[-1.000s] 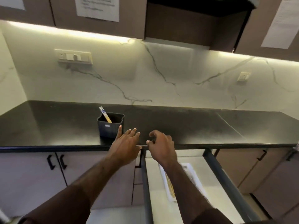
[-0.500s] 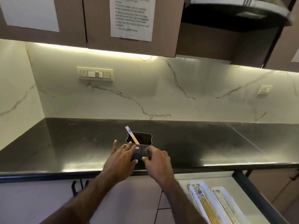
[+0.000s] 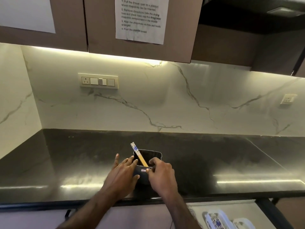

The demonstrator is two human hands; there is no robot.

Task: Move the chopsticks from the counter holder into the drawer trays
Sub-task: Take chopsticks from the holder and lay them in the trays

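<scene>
A black holder [image 3: 152, 157] stands on the dark counter [image 3: 66, 162] near its front edge. A pair of wooden chopsticks [image 3: 137, 153] with blue-and-white tops leans in it, tilted to the left. My left hand [image 3: 123, 174] rests against the holder's left side, fingers spread along its wall. My right hand [image 3: 160, 173] reaches over the holder's front rim with its fingers curled at the rim, close to the chopsticks' lower part. Below the counter at the right, the open drawer [image 3: 231, 210] shows white trays [image 3: 214, 219].
A marble backsplash rises behind the counter with a switch panel [image 3: 98, 80] and a socket [image 3: 288, 99]. Upper cabinets carry a printed instruction sheet [image 3: 140, 19]. A black drawer rail [image 3: 270, 210] runs at the lower right.
My view has tilted up and shifted left, so less of the drawer shows. Both hands moved from the counter edge forward to the holder and now touch it.
</scene>
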